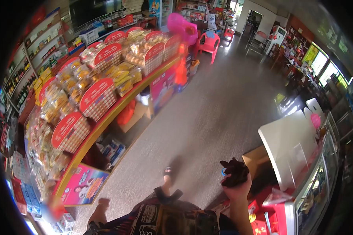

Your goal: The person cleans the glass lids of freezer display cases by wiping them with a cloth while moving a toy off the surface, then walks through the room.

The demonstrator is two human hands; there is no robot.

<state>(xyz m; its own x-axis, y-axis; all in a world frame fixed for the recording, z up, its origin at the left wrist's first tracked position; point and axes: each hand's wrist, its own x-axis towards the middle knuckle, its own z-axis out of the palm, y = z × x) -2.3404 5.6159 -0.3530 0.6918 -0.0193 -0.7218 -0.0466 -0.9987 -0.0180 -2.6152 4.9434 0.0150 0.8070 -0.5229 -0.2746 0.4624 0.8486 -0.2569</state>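
Note:
My right hand [238, 188] is raised on the right side of the view, closed around a dark brown crumpled bundle [236, 172] with ragged, finger-like ends. What the bundle is made of I cannot tell. A bit of something blue shows at its left edge. My left hand [102, 202] hangs low at the lower left, near the pink printed panel [86, 184] under the snack display. It is small and blurred, so its fingers do not show clearly. Below me a foot in a dark sandal [167, 172] is on the grey floor [192, 129].
Along the left curves a snack counter [117, 113] with red-topped baskets [102, 98] of packaged food. On the right stand a white-topped freezer [280, 137], a cardboard box [257, 160] and a red container [270, 219]. Pink chairs [209, 43] stand farther back.

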